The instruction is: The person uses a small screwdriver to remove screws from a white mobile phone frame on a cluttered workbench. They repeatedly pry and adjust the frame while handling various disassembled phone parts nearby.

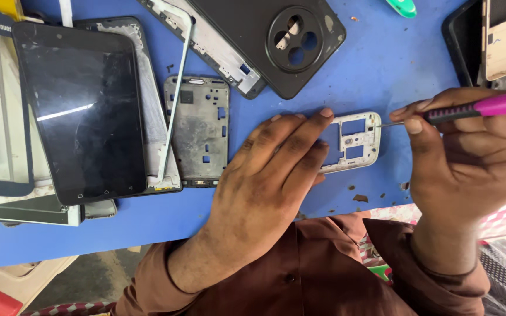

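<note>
Pressed flat on the blue table (382,52), beside a dark phone screen (83,111) and bare chassis (198,131): left hand (270,175) pinning a white phone frame (355,140) (mid-unscrewing, apparently), right hand (469,158) clamped on a pink screwdriver (487,106) needing steady turning.

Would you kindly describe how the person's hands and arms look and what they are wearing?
Both hands are bare, no gloves or rings visible. The left hand and right hand look smudged with dark grime. Each arm wears a long rust-brown sleeve ending at the wrist.
</note>
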